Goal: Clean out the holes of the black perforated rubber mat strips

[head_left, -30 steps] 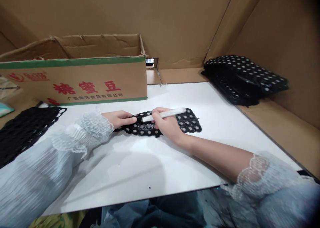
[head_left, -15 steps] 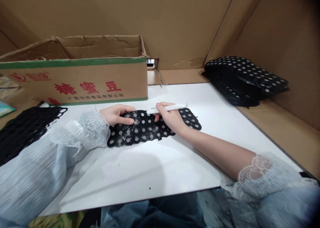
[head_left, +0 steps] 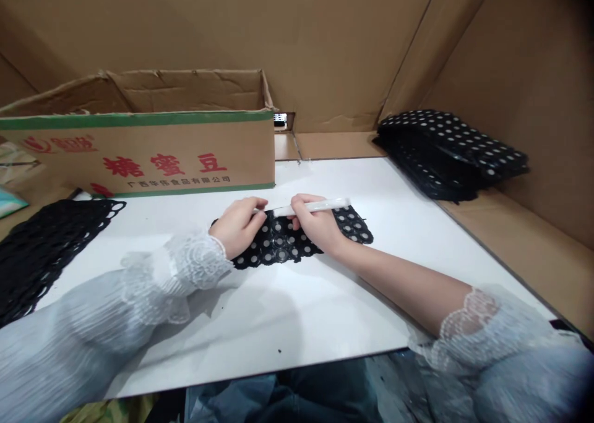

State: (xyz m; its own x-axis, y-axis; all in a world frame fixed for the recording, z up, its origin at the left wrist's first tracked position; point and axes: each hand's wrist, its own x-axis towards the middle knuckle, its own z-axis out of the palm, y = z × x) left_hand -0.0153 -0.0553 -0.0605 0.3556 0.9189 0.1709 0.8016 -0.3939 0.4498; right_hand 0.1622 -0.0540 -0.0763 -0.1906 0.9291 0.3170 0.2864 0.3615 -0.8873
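Observation:
A black sheet with rows of pale round dots (head_left: 279, 240) lies on the white tabletop (head_left: 260, 324). My right hand (head_left: 315, 222) is closed around a white pen-like tool (head_left: 327, 205), its left end at the sheet's far edge. Over the left part of the sheet, my left hand (head_left: 241, 225) has thumb and forefinger pinched close together at that edge. A small pale bit shows between those fingers, too small to name.
A cardboard box with red lettering (head_left: 195, 145) stands at the back left. Black openwork sheets (head_left: 51, 237) lie at the left edge. Stacked dotted black sheets (head_left: 445, 151) rest at the back right, against cardboard walls (head_left: 334, 52).
My left hand has moved right along the sheet, closer to the tool, and its thumb and forefinger have come together. My right hand has hardly moved.

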